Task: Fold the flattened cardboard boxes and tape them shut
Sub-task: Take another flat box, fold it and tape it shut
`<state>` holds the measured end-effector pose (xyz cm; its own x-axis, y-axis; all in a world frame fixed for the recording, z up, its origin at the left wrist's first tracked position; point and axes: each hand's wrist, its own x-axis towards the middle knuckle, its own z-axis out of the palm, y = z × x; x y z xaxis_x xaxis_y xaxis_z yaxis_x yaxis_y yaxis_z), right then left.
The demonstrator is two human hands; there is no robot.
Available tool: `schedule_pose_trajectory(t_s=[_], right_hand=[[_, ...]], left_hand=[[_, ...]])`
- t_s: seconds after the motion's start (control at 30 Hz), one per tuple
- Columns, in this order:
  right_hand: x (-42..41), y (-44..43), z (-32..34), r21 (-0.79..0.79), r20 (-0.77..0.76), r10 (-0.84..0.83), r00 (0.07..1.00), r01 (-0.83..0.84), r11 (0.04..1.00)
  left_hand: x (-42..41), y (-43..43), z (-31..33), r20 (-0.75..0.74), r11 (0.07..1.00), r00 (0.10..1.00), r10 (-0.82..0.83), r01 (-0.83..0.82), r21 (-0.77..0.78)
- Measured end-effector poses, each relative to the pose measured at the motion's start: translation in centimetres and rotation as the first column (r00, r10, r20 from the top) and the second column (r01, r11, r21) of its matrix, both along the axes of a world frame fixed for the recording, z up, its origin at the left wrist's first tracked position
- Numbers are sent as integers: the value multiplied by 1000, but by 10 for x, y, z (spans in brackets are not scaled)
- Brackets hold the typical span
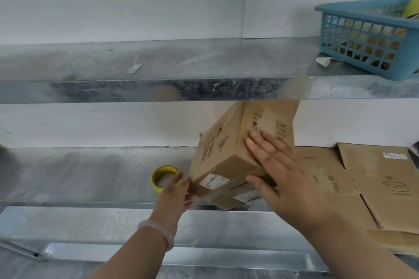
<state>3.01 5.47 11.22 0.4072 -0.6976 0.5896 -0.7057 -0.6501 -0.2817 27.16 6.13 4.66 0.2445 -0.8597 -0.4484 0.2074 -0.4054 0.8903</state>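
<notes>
A folded brown cardboard box [217, 154] with white labels is tilted up on the metal worktop [90, 179], its top edge reaching under the shelf. My left hand [175, 192] grips its lower left corner. My right hand [278, 172] lies flat, fingers spread, against its right side, thumb on the front face. A roll of tape with a yellow core [163, 178] lies on the worktop just left of the box, behind my left hand. A stack of flattened cardboard boxes [362, 186] lies to the right.
A metal shelf [158, 88] runs across at mid height, with tape scraps on it. A blue plastic basket [369, 36] stands on its right end. White wall behind. A metal ledge [136, 229] fronts the worktop.
</notes>
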Motion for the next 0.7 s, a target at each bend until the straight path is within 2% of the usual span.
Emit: schedule_pose_trajectory(t_s=[0.2, 0.3, 0.37, 0.4, 0.47, 0.57, 0.63, 0.7], right_hand=[[33, -27, 7, -43, -282, 107, 953, -124, 991], [48, -35, 3, -9, -381, 110, 918, -123, 992], [54, -39, 0, 9, -387, 118, 915, -124, 992], [54, -41, -2, 7, -372, 123, 920, -130, 991], [52, -43, -7, -23, -298, 107, 949, -119, 993], [44, -38, -22, -84, -34, -32, 999, 29, 996], [42, -33, -32, -13, 149, -97, 984, 100, 995], [46, -30, -37, 114, 297, -111, 948, 80, 990]], left_hand=[[-5, -2, -13, 238, 991, 965, -110, 125, -48], [-9, 5, -2, 201, 973, 963, -180, 205, -107], [-7, 6, 2, 137, 950, 982, -131, 164, -265], [-4, 7, 5, 140, 917, 982, -127, 171, -362], [-2, 5, 15, 254, 843, 959, -130, 241, -480], [-4, -1, 27, 434, 780, 896, -94, 338, -527], [-5, -2, 28, 457, 765, 888, -57, 333, -551], [-6, -3, 29, 396, 786, 918, -35, 270, -556]])
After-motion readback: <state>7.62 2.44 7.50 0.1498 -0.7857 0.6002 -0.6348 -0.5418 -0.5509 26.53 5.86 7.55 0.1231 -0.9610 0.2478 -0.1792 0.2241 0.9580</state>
